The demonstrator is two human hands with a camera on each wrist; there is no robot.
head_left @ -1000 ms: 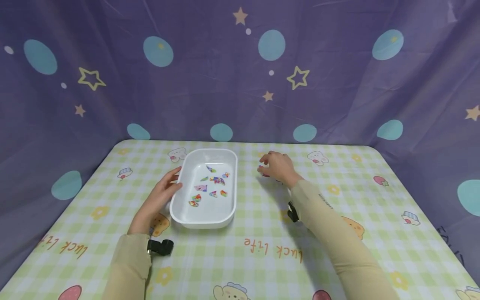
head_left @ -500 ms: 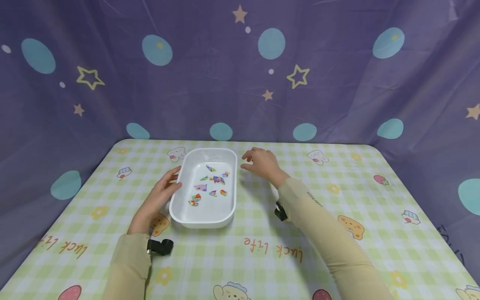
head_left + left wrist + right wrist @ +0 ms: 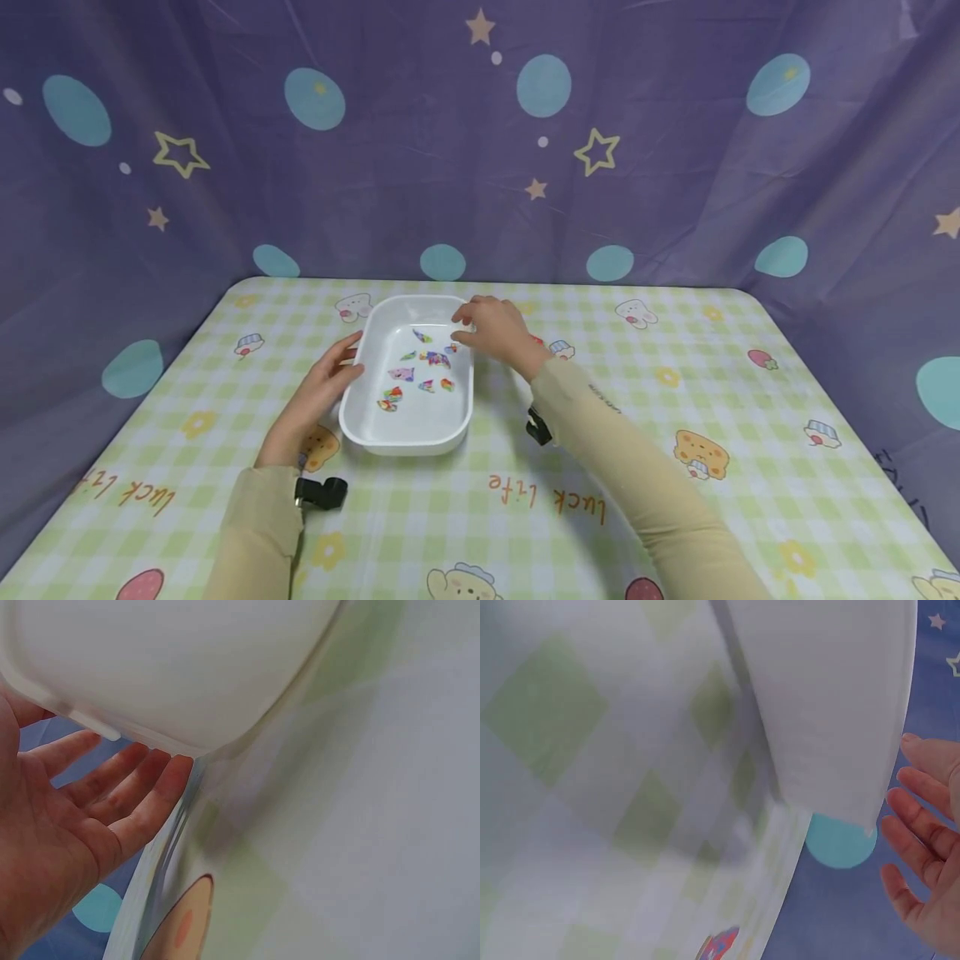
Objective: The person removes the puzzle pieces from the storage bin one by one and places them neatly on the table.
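Note:
A white rectangular plastic tray (image 3: 408, 427) with rounded corners sits left of the table's middle. Several small, brightly coloured flat pieces, like paper or sticker cutouts, lie on its floor, among them a pinkish piece (image 3: 401, 375) and a red-orange one (image 3: 393, 395). My left hand (image 3: 326, 385) rests against the tray's left side, thumb at the rim; in the left wrist view its fairly straight fingertips touch the outer wall. My right hand (image 3: 498, 327) is over the tray's far right rim, fingers loosely bent. The right wrist view shows this hand (image 3: 930, 832) with nothing visible between its fingers.
The table (image 3: 600, 542) wears a green-checked cloth printed with cartoon animals, flowers and cupcakes. Behind it hangs a purple curtain (image 3: 420, 183) with stars and turquoise dots. Black straps with small cameras, such as the left camera (image 3: 322, 493), sit at both wrists.
My right hand has moved left across the cloth, from right of the tray to over its right rim. The left hand and the tray have stayed put.

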